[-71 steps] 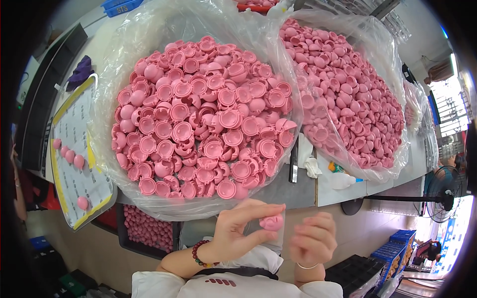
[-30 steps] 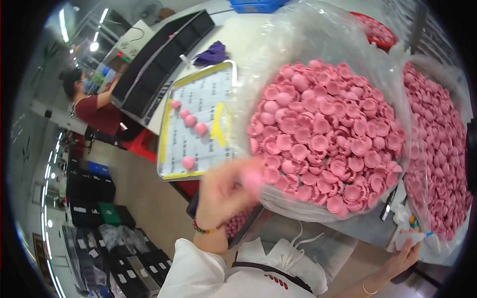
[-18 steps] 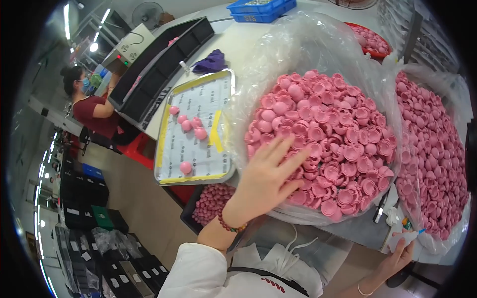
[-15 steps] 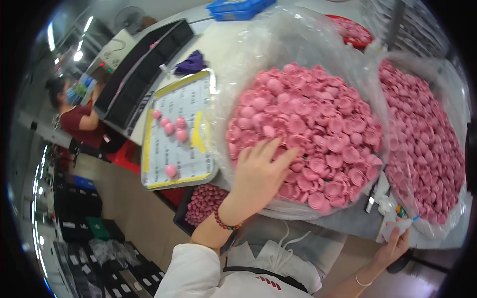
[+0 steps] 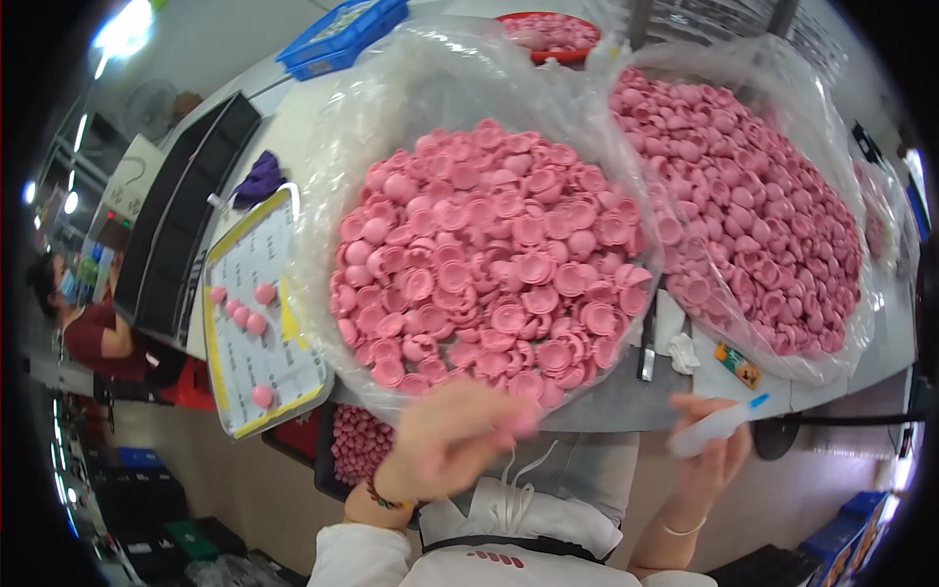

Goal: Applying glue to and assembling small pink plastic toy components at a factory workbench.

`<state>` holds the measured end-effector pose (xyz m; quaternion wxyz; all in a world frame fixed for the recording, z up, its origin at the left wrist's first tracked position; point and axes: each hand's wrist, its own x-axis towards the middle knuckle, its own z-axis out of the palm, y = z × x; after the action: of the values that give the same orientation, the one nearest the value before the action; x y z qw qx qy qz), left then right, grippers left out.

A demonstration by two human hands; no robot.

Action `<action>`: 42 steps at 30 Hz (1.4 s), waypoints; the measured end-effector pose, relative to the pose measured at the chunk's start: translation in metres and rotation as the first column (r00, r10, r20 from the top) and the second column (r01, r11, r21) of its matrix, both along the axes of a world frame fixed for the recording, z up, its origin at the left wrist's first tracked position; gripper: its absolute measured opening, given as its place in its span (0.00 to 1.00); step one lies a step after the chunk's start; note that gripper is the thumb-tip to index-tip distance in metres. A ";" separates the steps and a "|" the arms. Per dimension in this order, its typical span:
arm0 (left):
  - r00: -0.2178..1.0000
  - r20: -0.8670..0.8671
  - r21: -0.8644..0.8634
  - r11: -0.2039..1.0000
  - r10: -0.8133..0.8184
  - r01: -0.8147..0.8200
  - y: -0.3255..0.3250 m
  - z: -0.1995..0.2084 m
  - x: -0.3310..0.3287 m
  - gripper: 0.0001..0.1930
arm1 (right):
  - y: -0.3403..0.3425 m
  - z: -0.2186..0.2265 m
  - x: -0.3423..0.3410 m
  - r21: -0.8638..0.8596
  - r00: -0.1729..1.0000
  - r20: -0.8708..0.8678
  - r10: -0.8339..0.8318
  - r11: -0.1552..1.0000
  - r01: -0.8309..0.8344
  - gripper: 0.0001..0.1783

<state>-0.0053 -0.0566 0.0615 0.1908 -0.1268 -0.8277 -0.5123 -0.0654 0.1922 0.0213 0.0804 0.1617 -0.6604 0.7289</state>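
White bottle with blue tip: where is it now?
Right of centre in the head view, the white bottle is in the right hand, pictured below the orange-and-green packet.

The shells (image 5: 533,268) are pink, the bottle (image 5: 709,430) whitish, and its tip (image 5: 759,400) blue.

Brightly lit over the bench (image 5: 616,396), motion-smeared at the left fingers (image 5: 479,411), blown out at a lamp (image 5: 125,27) far beyond them to the left, glinting on the plastic bag (image 5: 342,117) ahead, bowed toward blackened edges.
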 end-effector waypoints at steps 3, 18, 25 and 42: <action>0.971 0.118 0.217 0.960 -0.209 0.180 0.033 -0.024 0.004 0.11 | -0.042 0.008 0.025 -0.201 0.939 0.147 0.312 0.939 -0.280 0.24; 0.889 0.170 0.872 0.485 -0.426 0.066 0.067 -0.062 0.004 0.15 | -0.040 -0.003 0.038 -0.177 0.945 0.094 0.313 0.939 -0.294 0.18; 0.885 0.180 0.903 0.430 -0.429 0.025 0.069 -0.065 0.009 0.19 | -0.035 0.003 0.038 -0.081 0.977 0.183 0.105 0.993 -0.091 0.28; 0.864 0.168 0.910 0.412 -0.475 0.049 0.061 -0.060 0.011 0.21 | -0.026 0.011 0.026 0.143 0.908 -0.417 -0.048 0.983 0.118 0.29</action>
<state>0.0053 0.0047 0.0017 -0.0316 -0.0324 -0.4276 -0.9028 -0.0392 0.1664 0.0328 0.2351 0.2896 -0.6928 0.6172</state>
